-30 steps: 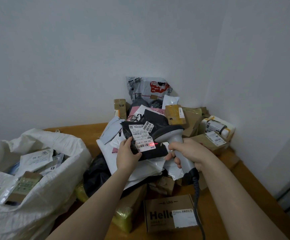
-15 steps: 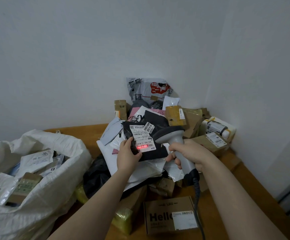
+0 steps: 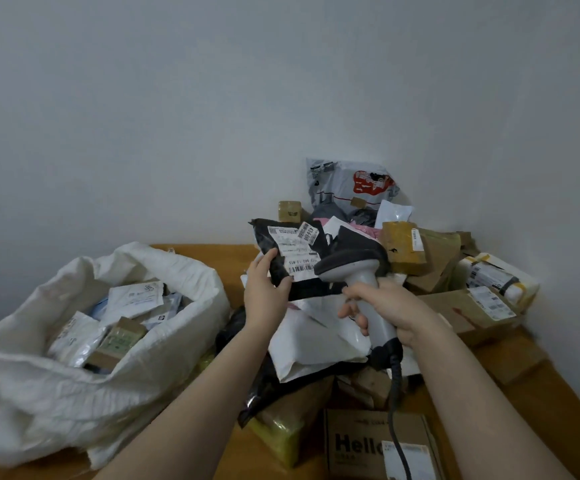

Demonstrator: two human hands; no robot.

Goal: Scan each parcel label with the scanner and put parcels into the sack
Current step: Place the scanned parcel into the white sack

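- The red scan line that lay across the label [image 3: 295, 249] half a second ago no longer shows. The scanner [image 3: 350, 263] head partly covers the barcode's right end, so the beam may only be hidden.
- The black parcel [image 3: 309, 289] has risen off the heap and tipped a little toward the sack [image 3: 177, 268], so the label now faces you more squarely.
- Taken together, that looks like a finished read: this parcel is probably ready to go into the sack, and the scanner has no more work on it.
- Your left hand [image 3: 266, 294] is clamped on the parcel's near-left edge, thumb on the label side and fingers curled underneath. It holds the parcel in the air to the right of the sack and above the heap.
- Your right hand [image 3: 385, 306] is wrapped round the scanner's pale handle, farther from the sack than the parcel. The scanner head sits just beside the label's right edge.
- The scanner cable [image 3: 394, 393] hangs from the handle toward you, on the far side of the parcel from the sack.
- The sack stands open on the bench [image 3: 205, 252] with several parcels already inside, its mouth facing up, near your left hand.
- The remaining parcels [image 3: 402, 251] are heaped in the corner to the right of the sack, so plenty of the task is left.
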